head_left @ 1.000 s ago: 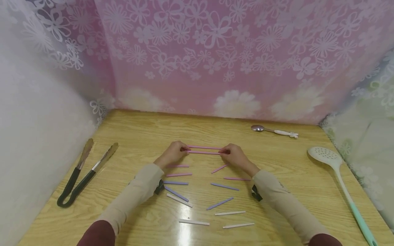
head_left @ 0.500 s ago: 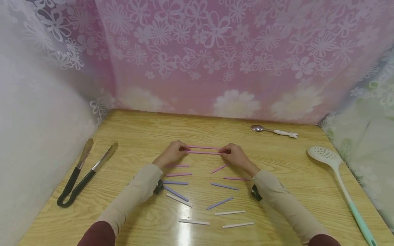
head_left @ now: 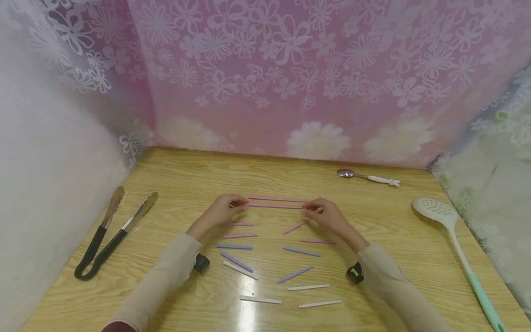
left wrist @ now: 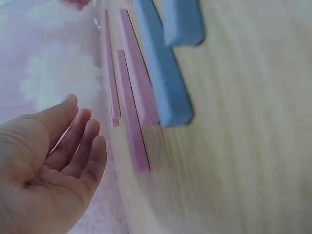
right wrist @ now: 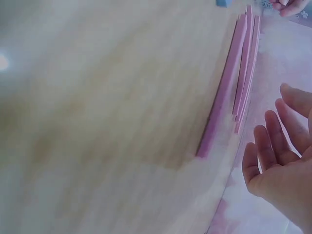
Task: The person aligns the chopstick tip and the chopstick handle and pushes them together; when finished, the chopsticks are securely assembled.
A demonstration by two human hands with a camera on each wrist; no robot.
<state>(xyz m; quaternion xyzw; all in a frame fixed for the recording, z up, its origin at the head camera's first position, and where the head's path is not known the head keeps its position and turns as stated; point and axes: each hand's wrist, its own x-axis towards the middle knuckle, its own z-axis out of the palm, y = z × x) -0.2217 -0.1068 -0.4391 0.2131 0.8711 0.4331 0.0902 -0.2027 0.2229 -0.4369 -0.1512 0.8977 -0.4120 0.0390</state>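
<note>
Two long pink sticks lie side by side across the table in the head view, a far one [head_left: 275,199] and a near one [head_left: 274,206]. My left hand [head_left: 221,211] is at their left ends, its fingers loosely bent and holding nothing in the left wrist view. At the right ends is my right hand [head_left: 329,216], its relaxed fingers [right wrist: 273,139] spread and apart from the sticks in the right wrist view. Shorter pink sticks lie just nearer, among them one [head_left: 240,235] on the left and one [head_left: 318,241] on the right.
Several short blue sticks [head_left: 301,251] and white sticks [head_left: 260,299] lie nearer on the wooden table [head_left: 186,170]. Black-handled tongs [head_left: 101,249] rest on the left. A spoon [head_left: 377,179] lies at the back right, a slotted turner [head_left: 460,249] along the right side. Floral cloth [head_left: 265,92] surrounds the table.
Both hands have let go of the two long pink sticks and moved outward, left hand to the left, right hand to the right. The sticks stay in place.
</note>
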